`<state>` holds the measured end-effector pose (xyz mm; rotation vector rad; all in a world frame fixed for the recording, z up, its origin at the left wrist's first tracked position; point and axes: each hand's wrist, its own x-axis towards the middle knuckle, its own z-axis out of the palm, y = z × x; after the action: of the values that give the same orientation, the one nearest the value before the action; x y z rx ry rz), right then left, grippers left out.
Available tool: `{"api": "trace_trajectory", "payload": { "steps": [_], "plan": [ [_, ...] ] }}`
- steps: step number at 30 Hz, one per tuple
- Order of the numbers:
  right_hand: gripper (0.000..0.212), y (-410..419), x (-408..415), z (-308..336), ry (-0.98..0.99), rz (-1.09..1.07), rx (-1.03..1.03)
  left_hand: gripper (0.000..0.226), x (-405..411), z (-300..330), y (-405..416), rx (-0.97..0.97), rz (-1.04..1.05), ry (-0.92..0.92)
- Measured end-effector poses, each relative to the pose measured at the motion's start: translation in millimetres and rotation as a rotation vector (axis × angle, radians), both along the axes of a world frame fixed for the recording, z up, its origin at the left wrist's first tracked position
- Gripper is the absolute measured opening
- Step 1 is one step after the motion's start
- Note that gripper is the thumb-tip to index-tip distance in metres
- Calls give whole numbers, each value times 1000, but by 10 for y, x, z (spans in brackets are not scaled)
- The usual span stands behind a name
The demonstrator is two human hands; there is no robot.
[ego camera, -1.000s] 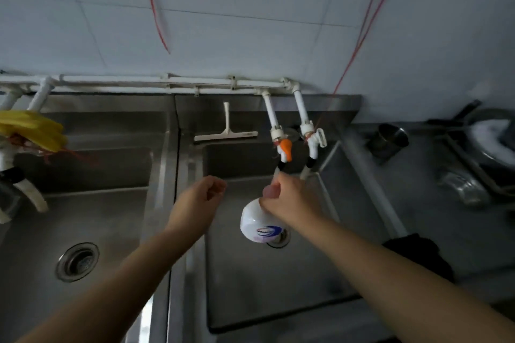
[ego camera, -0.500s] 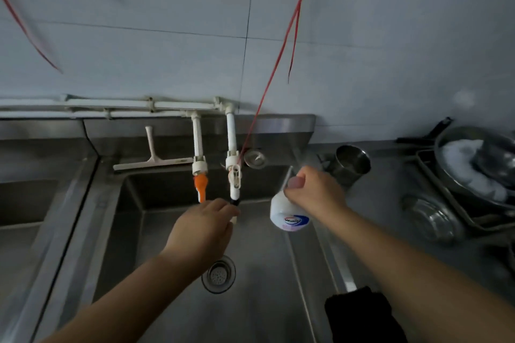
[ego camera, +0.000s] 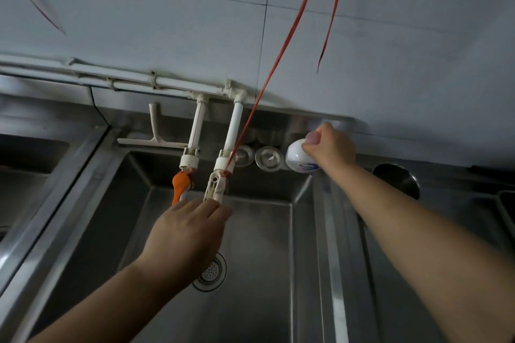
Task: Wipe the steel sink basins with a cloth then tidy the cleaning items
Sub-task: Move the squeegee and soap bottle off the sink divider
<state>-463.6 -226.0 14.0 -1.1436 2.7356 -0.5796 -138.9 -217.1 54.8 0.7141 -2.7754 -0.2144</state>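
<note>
My right hand grips a white cleaner bottle by its top, holding it tilted at the back ledge of the right steel basin, beside two round metal strainer lids. My left hand hovers over the basin, fingers loosely together and holding nothing, just below the white tap lever and the orange tap lever. The basin's drain shows partly behind my left hand. No cloth is in view.
A white squeegee lies on the back ledge. A second basin is at the left. A steel cup stands on the counter at the right. Red strings hang from above down to the white tap.
My right hand has carried the bottle from over the basin up and back to the rear ledge. The view has shifted right and closer. My left hand has opened slightly below the taps.
</note>
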Motion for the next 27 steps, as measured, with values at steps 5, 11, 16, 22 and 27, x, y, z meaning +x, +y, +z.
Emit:
{"api": "trace_trajectory", "payload": {
  "steps": [5, 11, 16, 22, 27],
  "plan": [
    [29, -112, -153, -44, -22, 6, -4, 19, -19, -67, -17, -37, -5, 6],
    [32, -102, -183, 6, 34, 20, 21, 34, -56, -63, 1, -39, 11, -27],
    [51, 76, -113, 15, 43, 15, 0, 17, -38, -35, 7, -39, 7, -34],
    [58, 506, 322, 1, 115, 31, -204, 21, 44, -59, 45, -23, 7, -22],
    [43, 685, 1003, 186, 184, 220, -327, 23, 370, -94, 95, -4, 24, -63]
  ]
}}
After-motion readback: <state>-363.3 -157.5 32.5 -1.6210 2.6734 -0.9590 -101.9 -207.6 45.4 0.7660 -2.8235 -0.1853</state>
